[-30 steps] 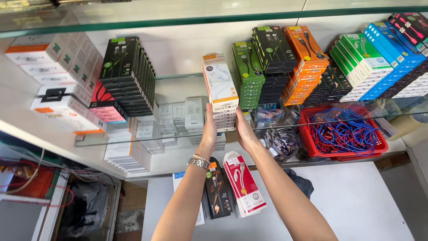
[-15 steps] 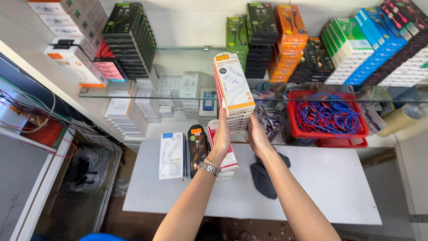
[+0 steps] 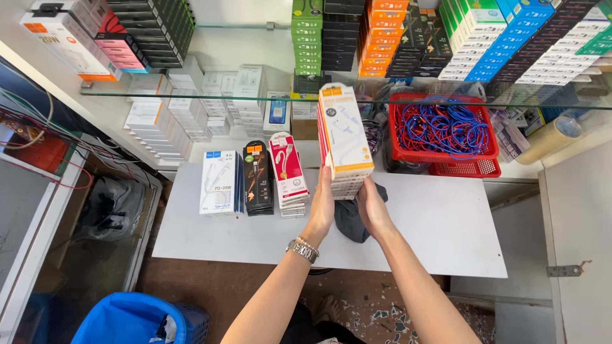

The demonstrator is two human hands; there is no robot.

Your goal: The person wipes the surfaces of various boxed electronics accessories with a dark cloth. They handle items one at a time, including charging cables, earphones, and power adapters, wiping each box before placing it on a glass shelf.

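- Compared with half a second before, the stack of white-and-orange cable boxes (image 3: 344, 140) had come lower and nearer the person, and more of the white table (image 3: 440, 223) lay in view beneath it; a second before, both hands had been up at the glass shelf (image 3: 191, 94).
- The left hand (image 3: 322, 207) and the right hand (image 3: 371, 207) were clamped on the stack from either side near its lower end, palms facing each other, the stack between them and standing above them, tilted slightly.
- A metal wristwatch (image 3: 302, 249) sat on the left wrist.
- The stack hung over the table's middle, just above a dark cloth (image 3: 349, 223) lying behind the hands.
- To the left of the hands three piles stood in a row on the table: white charger boxes (image 3: 220, 182), black cable boxes (image 3: 258, 177) and red-and-white cable boxes (image 3: 288, 173), close together.
- A red basket (image 3: 443, 130) with blue cables stood at the table's back right, and a roll of tape (image 3: 549, 139) lay further right.
- On the glass shelf stood rows of green, black, orange and blue boxes; white boxes were stacked under it at the left.
- A blue bin (image 3: 131, 318) stood on the floor at lower left.
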